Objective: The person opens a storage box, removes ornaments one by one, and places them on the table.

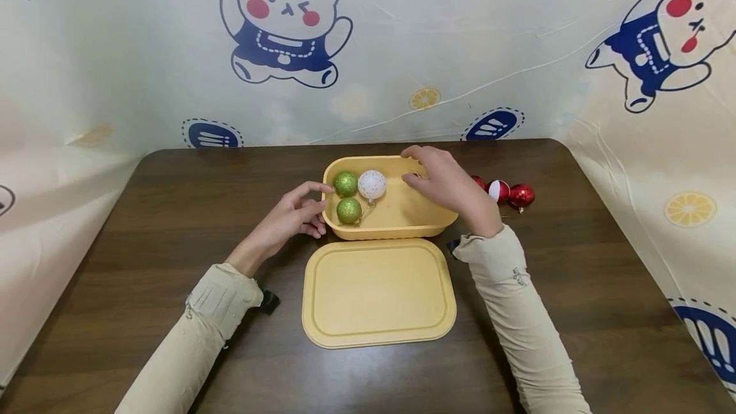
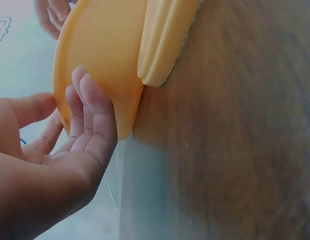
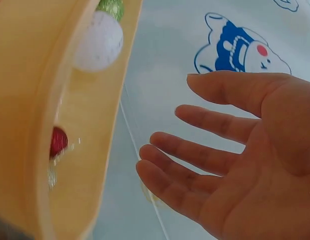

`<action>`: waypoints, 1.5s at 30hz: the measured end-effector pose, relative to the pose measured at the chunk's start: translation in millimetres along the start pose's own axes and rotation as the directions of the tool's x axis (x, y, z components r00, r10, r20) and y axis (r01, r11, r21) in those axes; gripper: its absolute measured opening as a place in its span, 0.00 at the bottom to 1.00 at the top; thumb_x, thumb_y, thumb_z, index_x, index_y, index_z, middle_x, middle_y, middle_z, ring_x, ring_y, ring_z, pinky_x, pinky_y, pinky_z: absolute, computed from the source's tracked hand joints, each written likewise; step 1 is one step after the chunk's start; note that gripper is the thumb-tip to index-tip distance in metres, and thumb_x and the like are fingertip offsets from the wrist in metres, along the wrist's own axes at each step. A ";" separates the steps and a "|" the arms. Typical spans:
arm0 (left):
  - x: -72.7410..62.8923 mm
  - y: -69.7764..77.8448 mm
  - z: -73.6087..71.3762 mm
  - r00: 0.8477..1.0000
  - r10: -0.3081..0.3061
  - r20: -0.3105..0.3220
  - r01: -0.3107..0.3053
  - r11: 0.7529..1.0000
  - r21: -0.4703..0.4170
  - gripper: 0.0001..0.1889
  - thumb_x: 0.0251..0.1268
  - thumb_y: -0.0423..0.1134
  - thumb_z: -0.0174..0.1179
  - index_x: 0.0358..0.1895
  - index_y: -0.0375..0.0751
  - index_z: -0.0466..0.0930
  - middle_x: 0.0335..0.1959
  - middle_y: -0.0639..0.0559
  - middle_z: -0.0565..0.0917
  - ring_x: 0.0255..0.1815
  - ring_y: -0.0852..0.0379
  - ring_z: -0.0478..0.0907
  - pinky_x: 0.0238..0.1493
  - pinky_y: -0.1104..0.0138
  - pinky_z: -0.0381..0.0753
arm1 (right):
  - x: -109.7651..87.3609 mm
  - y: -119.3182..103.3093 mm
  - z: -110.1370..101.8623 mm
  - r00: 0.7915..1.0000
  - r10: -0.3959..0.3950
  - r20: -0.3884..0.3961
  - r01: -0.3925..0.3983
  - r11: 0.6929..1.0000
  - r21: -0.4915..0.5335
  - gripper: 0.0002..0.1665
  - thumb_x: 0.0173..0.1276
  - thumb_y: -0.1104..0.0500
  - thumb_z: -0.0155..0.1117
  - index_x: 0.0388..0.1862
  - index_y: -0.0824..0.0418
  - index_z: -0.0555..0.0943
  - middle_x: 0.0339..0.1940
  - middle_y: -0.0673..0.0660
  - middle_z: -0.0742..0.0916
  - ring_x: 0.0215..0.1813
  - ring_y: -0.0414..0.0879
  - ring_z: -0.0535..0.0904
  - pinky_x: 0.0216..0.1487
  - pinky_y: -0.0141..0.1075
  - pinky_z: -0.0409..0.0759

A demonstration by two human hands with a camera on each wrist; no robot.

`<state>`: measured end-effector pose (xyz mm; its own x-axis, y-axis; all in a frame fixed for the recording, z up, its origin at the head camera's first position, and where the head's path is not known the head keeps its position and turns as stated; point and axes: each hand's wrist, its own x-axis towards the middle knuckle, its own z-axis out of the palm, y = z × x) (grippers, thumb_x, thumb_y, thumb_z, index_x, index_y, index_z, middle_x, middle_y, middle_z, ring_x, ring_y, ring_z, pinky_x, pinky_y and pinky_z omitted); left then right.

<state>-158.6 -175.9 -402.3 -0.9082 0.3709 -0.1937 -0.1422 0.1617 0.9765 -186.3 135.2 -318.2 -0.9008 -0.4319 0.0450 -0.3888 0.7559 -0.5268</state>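
A yellow box (image 1: 402,232) without its lid stands near the back of the table. In its left part lie two glittery green baubles, one behind (image 1: 345,183) and one in front (image 1: 349,211), beside a white speckled bauble (image 1: 372,184). The right wrist view also shows a red bauble (image 3: 58,142) inside, partly hidden by the wall. My left hand (image 1: 293,213) touches the box's left end with relaxed fingers. Over the box's right end hovers my right hand (image 1: 445,181), its fingers spread and holding nothing.
The yellow lid (image 1: 379,292) lies flat in front of the box. To the right of the box, a red-and-white bauble (image 1: 499,191) and a red bauble (image 1: 522,195) lie on the dark wooden table (image 1: 144,260), with another red one partly behind my hand. A printed cloth (image 1: 391,50) hangs behind.
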 end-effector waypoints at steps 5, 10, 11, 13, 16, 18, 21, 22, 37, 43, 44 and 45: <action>-0.6 0.6 0.1 1.000 0.002 0.002 -0.002 1.000 0.001 0.20 0.78 0.42 0.53 0.68 0.46 0.67 0.33 0.36 0.79 0.30 0.49 0.81 0.36 0.56 0.86 | 11.5 -6.6 12.3 0.999 -0.023 0.034 0.023 1.000 0.010 0.26 0.74 0.58 0.61 0.67 0.66 0.72 0.65 0.64 0.79 0.58 0.57 0.79 0.61 0.50 0.77; -1.3 1.4 -0.2 1.000 0.007 0.003 -0.007 1.000 0.003 0.20 0.78 0.41 0.52 0.68 0.45 0.66 0.35 0.34 0.78 0.30 0.49 0.81 0.35 0.56 0.86 | 19.7 -8.6 26.1 0.998 -0.044 0.052 0.043 0.999 0.017 0.26 0.74 0.57 0.61 0.67 0.66 0.71 0.64 0.65 0.79 0.63 0.58 0.76 0.63 0.51 0.74; -1.2 1.4 -0.2 1.000 0.007 0.003 -0.007 1.000 0.002 0.20 0.78 0.41 0.52 0.68 0.45 0.67 0.35 0.34 0.78 0.30 0.49 0.81 0.35 0.56 0.86 | 20.8 -8.4 28.9 0.998 -0.045 0.054 0.044 0.999 0.019 0.27 0.74 0.57 0.61 0.68 0.66 0.71 0.64 0.65 0.79 0.64 0.58 0.75 0.64 0.50 0.73; -1.7 1.8 0.0 1.000 0.009 0.005 -0.009 1.000 0.001 0.19 0.78 0.41 0.52 0.68 0.46 0.67 0.34 0.34 0.78 0.30 0.49 0.81 0.35 0.56 0.86 | 22.4 -7.5 34.4 0.997 -0.048 0.056 0.046 0.998 0.032 0.27 0.74 0.58 0.61 0.68 0.66 0.70 0.65 0.66 0.79 0.65 0.59 0.75 0.65 0.51 0.73; -1.5 1.8 0.4 1.000 0.012 0.007 -0.012 1.000 0.002 0.20 0.78 0.41 0.52 0.68 0.46 0.67 0.35 0.34 0.78 0.30 0.49 0.81 0.35 0.57 0.86 | 24.0 -5.2 40.3 0.997 -0.052 0.052 0.050 0.998 0.047 0.27 0.74 0.58 0.60 0.69 0.65 0.69 0.65 0.66 0.78 0.65 0.60 0.75 0.65 0.51 0.73; -0.6 1.8 1.5 1.000 0.016 0.008 -0.016 1.000 0.003 0.20 0.78 0.41 0.52 0.69 0.45 0.66 0.35 0.32 0.78 0.30 0.49 0.81 0.35 0.57 0.86 | 24.2 -2.9 42.6 0.998 -0.056 0.043 0.054 0.997 0.053 0.28 0.74 0.59 0.61 0.70 0.65 0.69 0.66 0.66 0.78 0.65 0.61 0.75 0.65 0.51 0.73; 0.7 1.3 2.5 1.000 0.017 0.010 -0.017 1.000 0.004 0.21 0.78 0.42 0.52 0.69 0.44 0.66 0.36 0.30 0.78 0.30 0.49 0.81 0.35 0.57 0.86 | 25.6 -0.1 46.8 0.998 -0.058 0.028 0.056 0.997 0.052 0.30 0.73 0.59 0.62 0.71 0.64 0.68 0.66 0.66 0.78 0.65 0.60 0.75 0.65 0.51 0.74; 0.8 1.2 2.6 1.000 0.017 0.012 -0.017 1.000 0.005 0.21 0.78 0.42 0.52 0.69 0.44 0.66 0.36 0.30 0.78 0.30 0.49 0.81 0.35 0.57 0.86 | 26.3 0.3 48.7 0.998 -0.059 0.023 0.058 0.997 0.050 0.31 0.72 0.59 0.63 0.71 0.64 0.67 0.67 0.65 0.77 0.66 0.60 0.74 0.66 0.51 0.73; -1.5 -2.0 1.6 1.000 0.009 0.014 -0.009 1.000 -0.014 0.20 0.79 0.41 0.51 0.69 0.45 0.66 0.35 0.33 0.78 0.30 0.49 0.81 0.35 0.57 0.86 | 36.4 -13.6 76.5 0.998 -0.028 0.062 0.023 0.997 0.073 0.37 0.70 0.60 0.65 0.76 0.59 0.63 0.74 0.64 0.68 0.73 0.58 0.65 0.70 0.50 0.68; -1.5 -2.1 0.7 1.000 0.014 0.014 -0.014 1.000 -0.008 0.19 0.79 0.41 0.51 0.68 0.46 0.66 0.35 0.35 0.78 0.30 0.48 0.81 0.35 0.56 0.86 | 37.9 -13.3 82.5 1.000 -0.016 0.018 0.016 1.000 0.009 0.35 0.69 0.61 0.66 0.73 0.58 0.67 0.72 0.65 0.70 0.70 0.60 0.68 0.68 0.53 0.70; -1.1 -2.3 0.3 1.000 0.016 0.016 -0.016 1.000 -0.006 0.20 0.79 0.41 0.51 0.68 0.46 0.66 0.35 0.34 0.78 0.30 0.48 0.81 0.35 0.56 0.86 | 38.2 -12.8 83.0 1.000 -0.010 0.011 0.010 1.000 0.003 0.35 0.69 0.62 0.66 0.73 0.58 0.67 0.71 0.65 0.70 0.70 0.60 0.68 0.67 0.53 0.70; -0.7 -2.3 0.1 1.000 0.018 0.018 -0.018 1.000 -0.004 0.20 0.79 0.42 0.51 0.69 0.46 0.66 0.35 0.34 0.78 0.30 0.48 0.81 0.35 0.56 0.86 | 38.4 -12.3 83.3 1.000 -0.008 0.005 0.008 1.000 -0.004 0.34 0.68 0.62 0.66 0.72 0.58 0.68 0.71 0.64 0.71 0.69 0.60 0.69 0.67 0.53 0.71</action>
<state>-157.6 -176.5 -404.4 -0.9034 0.3901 -0.1779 -0.1278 0.1510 0.9802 -200.0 68.3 -380.7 -0.8968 -0.4402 0.0446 -0.3963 0.7545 -0.5231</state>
